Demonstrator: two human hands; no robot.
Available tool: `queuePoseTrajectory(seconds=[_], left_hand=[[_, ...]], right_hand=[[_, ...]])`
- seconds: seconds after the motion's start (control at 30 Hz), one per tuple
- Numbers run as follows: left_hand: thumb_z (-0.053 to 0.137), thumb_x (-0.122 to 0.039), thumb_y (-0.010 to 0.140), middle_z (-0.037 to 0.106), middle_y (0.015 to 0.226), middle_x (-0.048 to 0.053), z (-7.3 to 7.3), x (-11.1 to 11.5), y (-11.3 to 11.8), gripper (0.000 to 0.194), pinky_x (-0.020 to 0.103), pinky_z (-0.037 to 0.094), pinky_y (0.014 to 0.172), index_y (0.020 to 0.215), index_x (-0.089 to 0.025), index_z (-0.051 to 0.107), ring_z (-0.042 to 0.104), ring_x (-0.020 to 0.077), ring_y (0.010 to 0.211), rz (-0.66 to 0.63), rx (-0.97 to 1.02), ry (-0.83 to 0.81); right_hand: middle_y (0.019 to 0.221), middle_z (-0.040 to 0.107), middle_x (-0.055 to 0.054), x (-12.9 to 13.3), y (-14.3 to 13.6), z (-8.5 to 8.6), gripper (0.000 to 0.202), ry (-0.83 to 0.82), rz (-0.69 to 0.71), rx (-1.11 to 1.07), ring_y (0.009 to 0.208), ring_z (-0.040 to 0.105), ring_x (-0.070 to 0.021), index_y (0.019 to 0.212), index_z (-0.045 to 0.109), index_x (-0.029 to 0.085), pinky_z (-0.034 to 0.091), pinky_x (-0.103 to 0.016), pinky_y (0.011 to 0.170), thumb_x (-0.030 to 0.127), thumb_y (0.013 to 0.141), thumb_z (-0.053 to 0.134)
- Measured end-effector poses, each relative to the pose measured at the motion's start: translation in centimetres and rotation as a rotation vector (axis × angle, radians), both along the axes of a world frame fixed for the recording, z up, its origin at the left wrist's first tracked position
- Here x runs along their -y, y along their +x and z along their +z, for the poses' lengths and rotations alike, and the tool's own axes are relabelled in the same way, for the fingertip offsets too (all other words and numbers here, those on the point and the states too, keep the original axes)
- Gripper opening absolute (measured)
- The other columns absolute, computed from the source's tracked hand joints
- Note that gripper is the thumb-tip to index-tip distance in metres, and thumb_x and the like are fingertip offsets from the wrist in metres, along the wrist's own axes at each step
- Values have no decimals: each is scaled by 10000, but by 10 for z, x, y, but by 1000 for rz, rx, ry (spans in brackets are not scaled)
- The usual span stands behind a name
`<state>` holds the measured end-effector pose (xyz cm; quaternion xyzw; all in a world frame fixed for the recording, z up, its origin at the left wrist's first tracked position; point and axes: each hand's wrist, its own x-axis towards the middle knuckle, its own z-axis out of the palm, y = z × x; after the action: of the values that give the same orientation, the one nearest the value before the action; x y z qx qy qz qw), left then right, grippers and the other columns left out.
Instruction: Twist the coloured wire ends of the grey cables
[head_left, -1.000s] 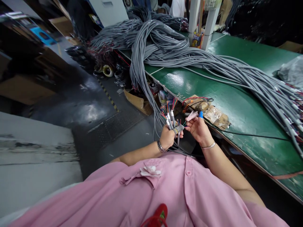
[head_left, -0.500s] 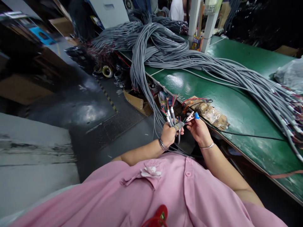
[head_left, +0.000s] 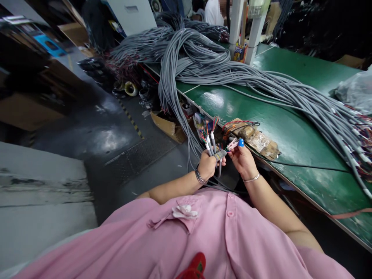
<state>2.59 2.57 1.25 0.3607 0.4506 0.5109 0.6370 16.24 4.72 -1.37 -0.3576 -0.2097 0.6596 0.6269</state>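
My left hand (head_left: 207, 166) is closed around several grey cables (head_left: 213, 144). Their white-banded ends point up and fan out into thin coloured wires (head_left: 215, 123). Across the top of this hand lies a grey, yellow-marked sleeve (head_left: 220, 155); whether it covers my thumb or a cable I cannot tell. Just right of it, my right hand (head_left: 244, 159) pinches a pale pink clip-like piece (head_left: 232, 144) against thin wires coming from the bundle. A blue cover (head_left: 241, 142) sits on one of its digits. The fingertips are partly hidden.
A long bundle of grey cables (head_left: 203, 73) runs across the green table (head_left: 293, 133) and hangs over its edge. By my right hand lies a taped cardboard piece (head_left: 258, 141) with red and black wires. Below stands an open carton (head_left: 167, 126). A person in white (head_left: 213, 12) is behind.
My right hand has shifted slightly, and the pink piece now sits at a different angle beside the wires. My left hand keeps its hold on the cables. The whole view has drifted a little.
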Motion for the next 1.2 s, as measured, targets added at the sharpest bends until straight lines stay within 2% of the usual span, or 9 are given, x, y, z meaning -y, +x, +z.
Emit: queuePoseTrajectory(seconds=[0.13, 0.43, 0.7, 0.8, 0.97, 1.2], left_hand=[[774, -409, 621, 600, 541, -1, 0, -1, 1, 343, 199, 412, 409, 690, -140, 573, 561, 100, 436, -6, -27, -11], [780, -430, 619, 601, 548, -5, 1, 10, -7, 367, 223, 464, 431, 694, -145, 562, 565, 106, 452, 4, -8, -4], [778, -453, 614, 609, 552, -5, -5, 16, -13, 391, 234, 489, 446, 720, -150, 555, 578, 115, 462, 17, -21, 12], [773, -439, 631, 612, 542, -6, -7, 18, -13, 370, 231, 491, 448, 727, -149, 565, 577, 114, 454, 3, -39, 25], [769, -430, 639, 614, 537, 0, -6, 20, -13, 356, 212, 466, 426, 706, -145, 566, 579, 112, 450, -42, -63, 49], [791, -402, 611, 611, 542, 10, 0, 19, -16, 349, 232, 489, 433, 721, -128, 605, 583, 123, 457, -248, -125, 7]], right_hand=[[689, 626, 12, 3, -2, 1, 338, -10, 13, -6, 607, 553, -102, 765, 649, 210, 497, -223, 586, 544, 742, 691], [807, 696, -21, 14, 9, -1, 424, -84, 151, -54, 625, 608, -110, 834, 670, 204, 523, -231, 580, 600, 684, 704], [885, 707, -56, 29, 19, 9, 333, -31, 420, 50, 704, 616, -127, 913, 695, 177, 528, -261, 635, 458, 735, 719], [840, 692, -32, 32, 16, 15, 267, -21, 411, 135, 658, 584, -106, 874, 697, 183, 516, -253, 626, 394, 719, 746], [651, 607, 32, 34, 5, 19, 174, 17, 305, 308, 539, 483, -65, 762, 680, 186, 435, -204, 546, 324, 704, 767], [634, 632, 19, 38, 1, 27, 143, 178, 276, 492, 569, 509, -97, 740, 701, 190, 424, -246, 589, 328, 734, 736]])
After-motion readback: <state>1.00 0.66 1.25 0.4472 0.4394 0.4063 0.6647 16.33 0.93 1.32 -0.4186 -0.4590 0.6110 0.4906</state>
